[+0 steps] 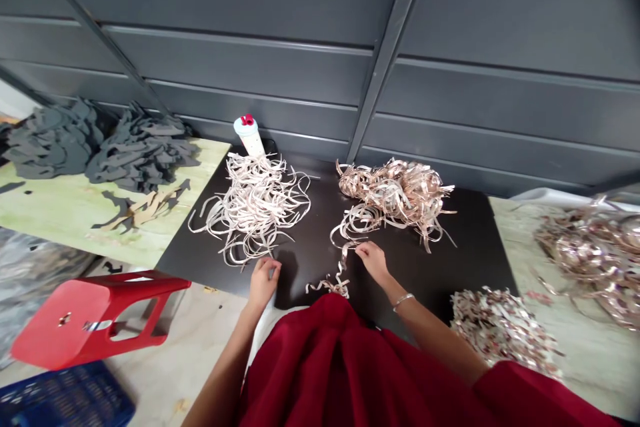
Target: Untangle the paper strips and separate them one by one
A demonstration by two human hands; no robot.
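View: head cam, looking fwd & down over my arms.
L hand (264, 283): half curled, over black tabletop (480, 247), just near side of pale strips (253, 210); can't tell if anything's pinched.
R hand (373, 262): fingers reaching left, tips at a metallic strand (346, 260); can't tell if gripped or just touching.
Strips: pale pile on table, L of centre; rose-gold metallic pile (395, 193) to its R, far side, trailing toward my R hand; small tuft (327, 287) near edge, between hands.
R wrist: metal bangle (403, 301).
Far edge: bottle w/ red cap (247, 135), behind pale pile.
Left: grey cut-out shapes (143, 153) on pale green board (65, 207); red stool (85, 320) on its side on floor; blue crate (65, 400) near.
Right: more metallic strips (590, 260) on board (515, 260); mixed shreds (503, 333) nearer.
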